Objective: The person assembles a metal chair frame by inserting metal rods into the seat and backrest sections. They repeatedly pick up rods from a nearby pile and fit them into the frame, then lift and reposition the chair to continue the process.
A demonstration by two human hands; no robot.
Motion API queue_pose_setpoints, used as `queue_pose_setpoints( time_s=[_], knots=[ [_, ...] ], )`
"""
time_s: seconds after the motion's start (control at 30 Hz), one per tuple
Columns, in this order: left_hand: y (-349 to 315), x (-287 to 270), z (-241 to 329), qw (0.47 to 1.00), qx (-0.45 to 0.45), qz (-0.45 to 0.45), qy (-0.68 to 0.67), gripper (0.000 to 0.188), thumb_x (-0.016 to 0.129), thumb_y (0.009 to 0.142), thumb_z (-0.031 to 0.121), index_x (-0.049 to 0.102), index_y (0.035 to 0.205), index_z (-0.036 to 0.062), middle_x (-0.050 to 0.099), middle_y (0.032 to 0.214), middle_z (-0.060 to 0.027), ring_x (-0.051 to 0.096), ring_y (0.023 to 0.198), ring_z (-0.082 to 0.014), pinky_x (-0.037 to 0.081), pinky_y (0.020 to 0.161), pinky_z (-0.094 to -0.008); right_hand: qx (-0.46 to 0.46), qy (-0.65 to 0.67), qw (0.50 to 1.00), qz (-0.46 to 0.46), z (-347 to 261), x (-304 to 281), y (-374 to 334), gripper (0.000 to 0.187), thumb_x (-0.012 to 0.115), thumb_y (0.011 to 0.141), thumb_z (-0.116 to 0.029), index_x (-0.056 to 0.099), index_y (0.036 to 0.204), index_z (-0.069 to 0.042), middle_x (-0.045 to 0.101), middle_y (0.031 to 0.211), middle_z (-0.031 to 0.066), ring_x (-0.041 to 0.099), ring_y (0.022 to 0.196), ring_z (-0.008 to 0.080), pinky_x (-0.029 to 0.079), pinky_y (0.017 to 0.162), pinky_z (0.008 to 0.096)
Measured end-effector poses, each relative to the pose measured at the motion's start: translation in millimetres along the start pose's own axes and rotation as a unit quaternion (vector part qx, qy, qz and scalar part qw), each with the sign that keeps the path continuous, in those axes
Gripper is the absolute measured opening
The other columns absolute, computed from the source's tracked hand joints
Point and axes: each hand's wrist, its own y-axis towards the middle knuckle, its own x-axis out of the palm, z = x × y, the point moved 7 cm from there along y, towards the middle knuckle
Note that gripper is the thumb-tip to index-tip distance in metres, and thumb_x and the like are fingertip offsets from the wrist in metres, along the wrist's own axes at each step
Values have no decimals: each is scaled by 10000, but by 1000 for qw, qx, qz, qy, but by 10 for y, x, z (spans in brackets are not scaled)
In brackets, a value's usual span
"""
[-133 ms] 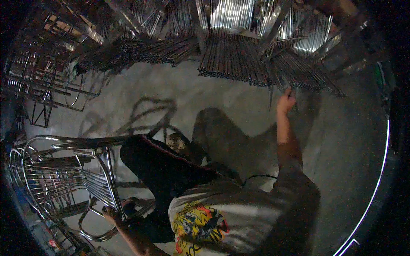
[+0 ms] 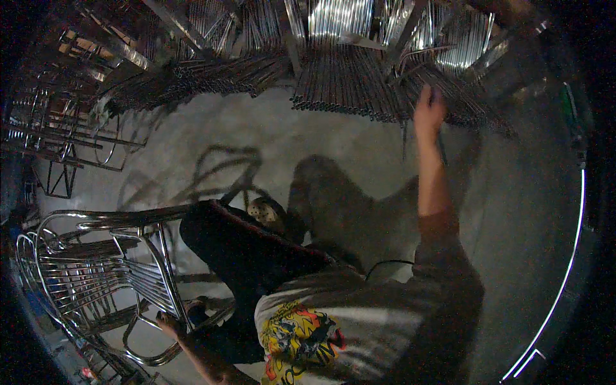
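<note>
My right hand (image 2: 428, 114) is stretched out over the front ends of a stack of thin metal tubes (image 2: 443, 99). Its fingers are curled. Something dark shows at them, and a thin dark strip runs beside the wrist; I cannot make out what is held. Low on the left, my left hand (image 2: 169, 325) is closed at a lower tube of a shiny metal chair frame (image 2: 157, 282). The fingertips there are dark and partly hidden. The chair, with curved tubes and a slatted surface, stands beside my bent leg (image 2: 237, 250).
More tube bundles (image 2: 340, 86) line the far side, with upright metal bars (image 2: 292, 38) between them. Several metal frames (image 2: 61, 141) stand at the far left. A perforated round object (image 2: 262, 212) is by my leg. A dark cable (image 2: 388, 262) shows beside my shirt.
My right hand has reached farther away, from the front edge of the tube stack to over the tubes. My left hand stays at the chair frame. The view has shifted slightly.
</note>
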Motion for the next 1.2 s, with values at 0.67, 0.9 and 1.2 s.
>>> queue_pose_setpoints(
  time_s=[0.67,0.9,1.2],
  knots=[
    [-137,3,81,1000,4,15,23,526,506,969,430,558,1244,-16,645,1067,-253,610,902,-345,454,829,-459,227,-181,944,-157,2713,163,-1465,237,612,895,-247,679,897,-20,686,851,141,649,752,287,495,713,405],
    [-161,26,100,999,2,20,35,509,501,975,416,568,1223,-23,648,1056,-248,607,890,-348,456,821,-457,4,-310,871,-381,2729,987,-1399,229,621,865,-222,663,956,-17,683,950,166,655,805,338,515,751,441],
    [-193,-70,62,998,-9,23,52,489,494,982,398,580,1197,-33,652,1040,-243,604,874,-353,458,811,-456,83,-204,959,-177,1908,695,-1338,297,622,847,-245,619,1017,-2,669,960,207,650,863,389,513,763,483]
  ],
)
